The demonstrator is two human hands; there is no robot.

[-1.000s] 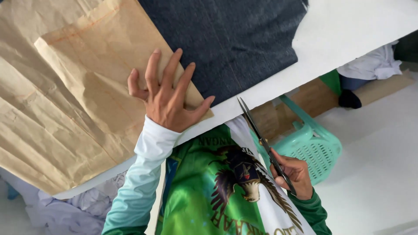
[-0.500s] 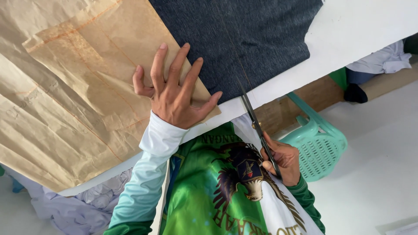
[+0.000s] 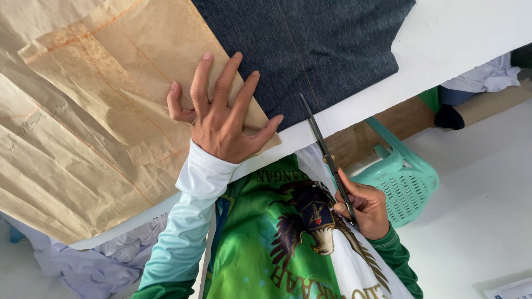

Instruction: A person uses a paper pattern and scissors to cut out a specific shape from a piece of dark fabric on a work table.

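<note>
White table top [image 3: 471, 33] runs diagonally across the head view, with its near edge passing between the two hands. Beyond that edge lies a pale floor [image 3: 487, 210], on which a turquoise plastic basket [image 3: 407, 185] with a perforated side stands just beside a brown board or box [image 3: 404, 119]. Crumpled pale cloth [image 3: 88, 266] lies low at the left, under the table edge, and more white cloth [image 3: 487, 75] lies at the far right.

Dark blue-grey fabric [image 3: 310, 50] lies flat on the table, with a thin straight line running down it towards the near edge. Brown paper pattern pieces [image 3: 94, 122], creased and marked with faint reddish lines, overlap the fabric's left side and cover the left part of the table.

Left hand [image 3: 224, 119] is open, fingers spread and palm down, pressing on the corner of the paper where it meets the fabric; the thumb reaches towards the fabric's lower edge. The sleeve is white at the cuff.

Right hand [image 3: 363, 207] is closed around the handles of a pair of long scissors [image 3: 327, 158], held off the table in front of a green printed shirt [image 3: 271, 243]. The blades point up and away, with the tip resting at the fabric's near edge, close to the marked line. The blades appear nearly together; whether they have entered the cloth cannot be told.
</note>
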